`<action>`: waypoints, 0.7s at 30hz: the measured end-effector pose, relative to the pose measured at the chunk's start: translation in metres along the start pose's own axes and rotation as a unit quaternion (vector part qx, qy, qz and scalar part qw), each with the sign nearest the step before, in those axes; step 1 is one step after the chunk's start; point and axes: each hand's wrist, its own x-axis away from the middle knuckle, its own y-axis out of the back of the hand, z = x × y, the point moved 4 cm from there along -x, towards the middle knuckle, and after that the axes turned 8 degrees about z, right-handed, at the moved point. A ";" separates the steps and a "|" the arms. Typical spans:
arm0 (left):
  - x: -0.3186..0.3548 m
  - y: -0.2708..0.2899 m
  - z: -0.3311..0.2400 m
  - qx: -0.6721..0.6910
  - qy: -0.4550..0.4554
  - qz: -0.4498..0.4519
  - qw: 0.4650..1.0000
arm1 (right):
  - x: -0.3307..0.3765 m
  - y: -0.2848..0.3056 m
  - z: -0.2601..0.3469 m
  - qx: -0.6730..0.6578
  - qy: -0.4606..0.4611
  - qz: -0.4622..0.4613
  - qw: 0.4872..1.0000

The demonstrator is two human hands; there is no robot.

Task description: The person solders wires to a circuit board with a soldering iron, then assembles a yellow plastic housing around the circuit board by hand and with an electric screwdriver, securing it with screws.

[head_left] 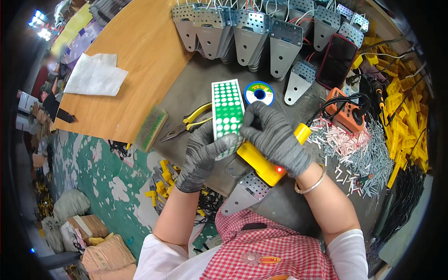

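My left hand [199, 158], in a grey knitted glove, is closed on a white sheet of green round stickers [227, 107], thumb over its lower part. At the sheet's right edge, the gloved fingers of my right hand [275, 137] are pinched together; whatever lies between the fingertips is hidden. Below that hand lies a yellow plastic housing [260, 164] with a lit red spot, partly covered by the hand. A perforated grey metal bracket [245, 193] sticks out from under the housing toward my apron. Just behind the right hand stands a solder wire spool [259, 94].
Yellow-handled pliers [189, 122] and a brush [150, 128] lie to the left. Stacked metal brackets [249, 37] with wires line the back, near a phone [337, 60]. Rightward are an orange power strip [345, 112], piled screws [368, 158] and yellow plastic parts [408, 112].
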 end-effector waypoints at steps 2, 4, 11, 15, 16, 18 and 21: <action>0.000 -0.005 -0.002 -0.004 0.001 -0.020 1.000 | 0.003 0.000 0.007 -0.012 0.015 0.012 1.000; 0.002 -0.009 -0.007 -0.013 0.002 -0.052 0.999 | 0.006 0.005 0.012 -0.009 -0.001 0.021 1.000; 0.002 -0.015 -0.009 -0.176 -0.050 -0.083 0.980 | 0.017 0.009 0.028 0.132 0.145 -0.056 0.979; -0.001 -0.018 -0.007 -0.193 -0.040 -0.084 0.977 | 0.017 0.011 0.021 0.107 0.140 -0.070 0.982; -0.002 -0.019 -0.008 -0.232 -0.064 -0.081 0.967 | 0.017 0.010 0.019 0.120 0.134 -0.073 0.981; -0.002 -0.021 -0.009 -0.271 -0.087 -0.077 0.956 | 0.018 0.009 0.018 0.132 0.142 -0.084 0.978; -0.001 -0.021 -0.007 -0.271 -0.081 -0.092 0.955 | 0.018 0.010 0.019 0.172 0.162 -0.100 0.967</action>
